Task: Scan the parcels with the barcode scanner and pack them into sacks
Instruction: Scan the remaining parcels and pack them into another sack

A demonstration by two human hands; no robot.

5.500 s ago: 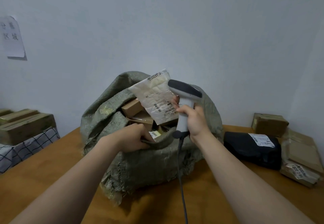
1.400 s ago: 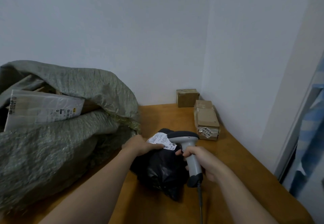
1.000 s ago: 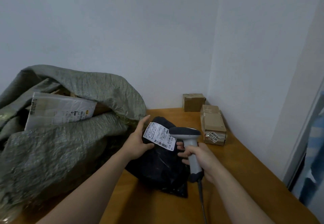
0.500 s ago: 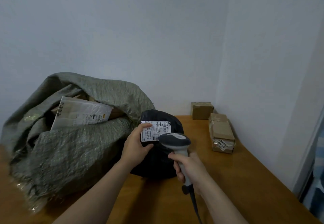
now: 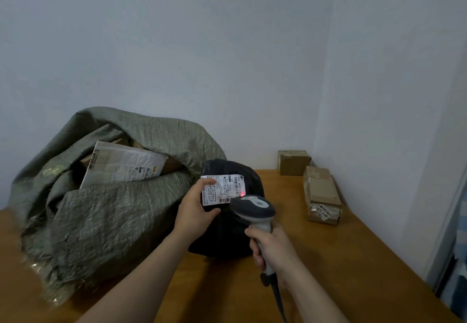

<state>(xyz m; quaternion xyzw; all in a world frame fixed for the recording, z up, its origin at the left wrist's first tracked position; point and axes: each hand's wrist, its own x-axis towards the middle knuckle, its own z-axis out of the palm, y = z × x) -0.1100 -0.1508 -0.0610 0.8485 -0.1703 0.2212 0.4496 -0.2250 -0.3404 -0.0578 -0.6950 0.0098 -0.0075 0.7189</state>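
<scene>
Near the bench's (image 5: 353, 259) back edge, beside the sack (image 5: 106, 209), the black poly-bag parcel (image 5: 227, 236) is pinched at its label (image 5: 223, 187) by the left hand (image 5: 195, 211), the barcode scanner (image 5: 252, 206) being clasped in the right hand (image 5: 273, 249); judged soft and slippery, it is best gripped bunched.

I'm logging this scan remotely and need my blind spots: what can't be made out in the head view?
Head view only:
Label on the black parcel: fine print too small to read; the left hand thumb covers its left edge.
Sack contents: fabric hides all but a white mailer and box corners.
Scanner trigger: hidden under the right hand; its cable is cut off by the bottom edge.
</scene>
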